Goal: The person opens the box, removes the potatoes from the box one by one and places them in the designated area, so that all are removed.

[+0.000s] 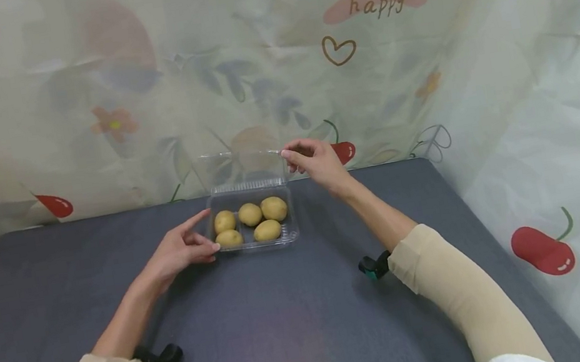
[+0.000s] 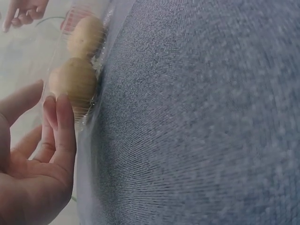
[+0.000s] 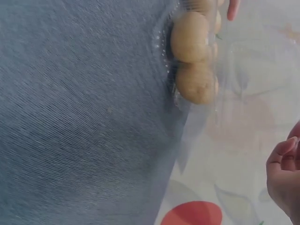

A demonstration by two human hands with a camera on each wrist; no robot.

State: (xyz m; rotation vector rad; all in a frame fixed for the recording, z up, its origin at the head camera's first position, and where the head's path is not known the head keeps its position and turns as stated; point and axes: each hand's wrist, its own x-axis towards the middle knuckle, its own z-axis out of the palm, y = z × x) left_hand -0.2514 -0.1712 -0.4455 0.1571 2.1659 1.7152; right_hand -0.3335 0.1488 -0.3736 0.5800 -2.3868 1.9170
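Observation:
A clear plastic hinged container (image 1: 290, 235) stands near the back edge of the table with several yellow potatoes (image 1: 274, 209) inside. Its see-through lid (image 1: 245, 170) is raised upright at the rear. With its fingertips my left hand (image 1: 180, 249) touches the container's left side, index finger stretched along it and thumb at the front left corner. In the left wrist view, the fingers of that hand (image 2: 44, 164) lie against the ribbed side wall. The right hand (image 1: 318, 164) pinches the lid's top right corner between thumb and fingers; the right wrist view catches only part of this hand (image 3: 288, 173).
The container sits on a dark grey cloth-covered table (image 1: 266, 317). A printed curtain (image 1: 180, 65) hangs right behind the table and another stretch runs along the right side. Black wrist-worn devices (image 1: 374, 266) are on both forearms.

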